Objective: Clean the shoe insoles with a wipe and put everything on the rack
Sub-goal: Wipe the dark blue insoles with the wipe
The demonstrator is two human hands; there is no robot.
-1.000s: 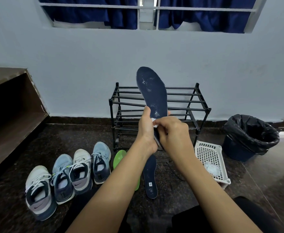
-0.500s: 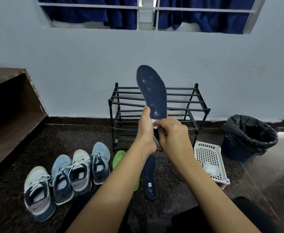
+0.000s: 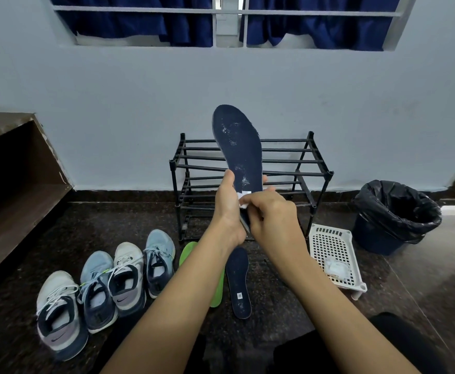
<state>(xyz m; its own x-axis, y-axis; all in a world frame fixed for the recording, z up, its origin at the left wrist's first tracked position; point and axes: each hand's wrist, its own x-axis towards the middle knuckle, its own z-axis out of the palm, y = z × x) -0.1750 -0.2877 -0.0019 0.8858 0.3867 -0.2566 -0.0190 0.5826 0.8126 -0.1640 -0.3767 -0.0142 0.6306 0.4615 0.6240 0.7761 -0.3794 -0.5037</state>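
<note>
1. Below the hands, a spare navy insole (image 3: 238, 282) and a green insole (image 3: 188, 252) are laid on the floor (image 3: 274, 306).
2. The dusty insole (image 3: 238, 149) is gripped upright at the heel by the left hand (image 3: 227, 209); the wipe (image 3: 243, 197) is pinched against it by the right hand (image 3: 272, 220).
3. It is judged light and floppy; mid-arch support is advised.
4. The rack (image 3: 315, 174) is seen behind the hands.

I count four lace-up trainers: two white-and-navy trainers (image 3: 59, 314) and two pale blue trainers (image 3: 98, 290). I see three insoles: two dark navy foam insoles, one raised (image 3: 237, 147) and one on the floor (image 3: 238, 282), plus one bright green insole (image 3: 188, 252). There is one small white wipe (image 3: 243, 197), one black bar rack (image 3: 312, 174), one white perforated plastic basket (image 3: 328, 238), one crumpled white wad (image 3: 334, 268) and one black-lined round bin (image 3: 396, 211).
</note>
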